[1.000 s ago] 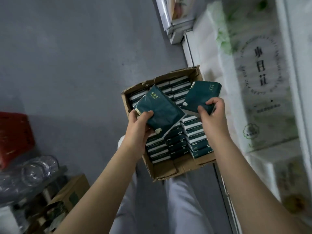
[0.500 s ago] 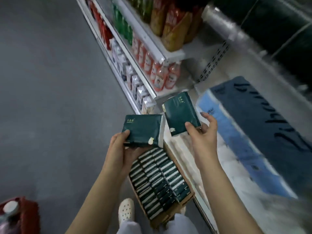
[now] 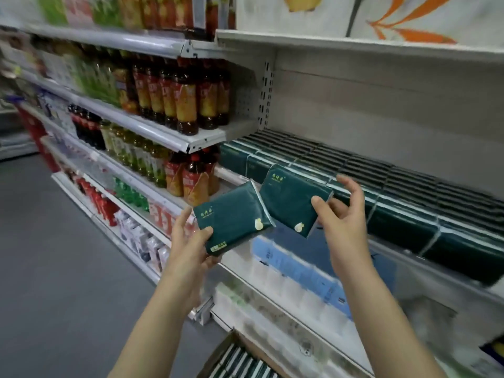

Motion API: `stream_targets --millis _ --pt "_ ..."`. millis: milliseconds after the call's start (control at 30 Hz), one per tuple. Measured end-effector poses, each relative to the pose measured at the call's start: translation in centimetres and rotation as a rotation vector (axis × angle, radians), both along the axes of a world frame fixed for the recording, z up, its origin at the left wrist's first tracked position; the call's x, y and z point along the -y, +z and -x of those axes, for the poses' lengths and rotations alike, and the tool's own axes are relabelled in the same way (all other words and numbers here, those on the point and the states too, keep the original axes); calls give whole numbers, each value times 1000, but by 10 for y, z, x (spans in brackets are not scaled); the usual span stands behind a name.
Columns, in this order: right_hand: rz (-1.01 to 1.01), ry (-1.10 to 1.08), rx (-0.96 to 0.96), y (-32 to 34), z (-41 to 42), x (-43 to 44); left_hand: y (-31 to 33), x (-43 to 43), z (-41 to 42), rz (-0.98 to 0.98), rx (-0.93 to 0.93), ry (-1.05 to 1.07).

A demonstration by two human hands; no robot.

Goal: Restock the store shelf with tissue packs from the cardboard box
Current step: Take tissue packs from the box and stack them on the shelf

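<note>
My left hand grips a dark green tissue pack by its lower left corner, thumb on top. My right hand pinches a second dark green tissue pack at its right edge, fingers spread. Both packs are held in front of the white shelf, just below and left of the rows of matching green packs stacked on it. The cardboard box, with several packs standing in it, shows at the bottom edge on the floor.
Bottled drinks fill the shelves to the left. Pale tissue packages sit on the shelf below the green packs. An upper shelf board overhangs the stocked row. Grey floor spreads to the left.
The view has swung up from the box on the floor to the shelf. Both hands have lifted their packs from over the box to the height of the stocked shelf.
</note>
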State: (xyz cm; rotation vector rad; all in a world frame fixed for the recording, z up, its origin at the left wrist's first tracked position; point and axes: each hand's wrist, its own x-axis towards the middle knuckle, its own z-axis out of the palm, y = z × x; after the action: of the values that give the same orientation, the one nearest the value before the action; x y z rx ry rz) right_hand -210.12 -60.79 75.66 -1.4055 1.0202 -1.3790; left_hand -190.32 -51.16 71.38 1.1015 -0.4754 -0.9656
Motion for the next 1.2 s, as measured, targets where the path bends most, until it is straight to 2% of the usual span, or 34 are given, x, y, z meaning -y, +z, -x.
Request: stream_targets --millis 233,367,567,833,1000,1200 --pt "102 -116 30 49 105 -11 60 14 77 88 258 -203" --pt "56 -151 115 59 189 -20 75 27 138 180 335 -317" --pt "56 -213 86 62 306 -36 95 39 241 232 534 -392" --pt "52 -238 56 58 422 -42 109 46 359 264 647 -485" --pt "66 -347 -70 41 461 -37 107 51 386 263 644 -453" --pt "-44 -374 -233 17 474 -19 108 62 397 248 639 -388"
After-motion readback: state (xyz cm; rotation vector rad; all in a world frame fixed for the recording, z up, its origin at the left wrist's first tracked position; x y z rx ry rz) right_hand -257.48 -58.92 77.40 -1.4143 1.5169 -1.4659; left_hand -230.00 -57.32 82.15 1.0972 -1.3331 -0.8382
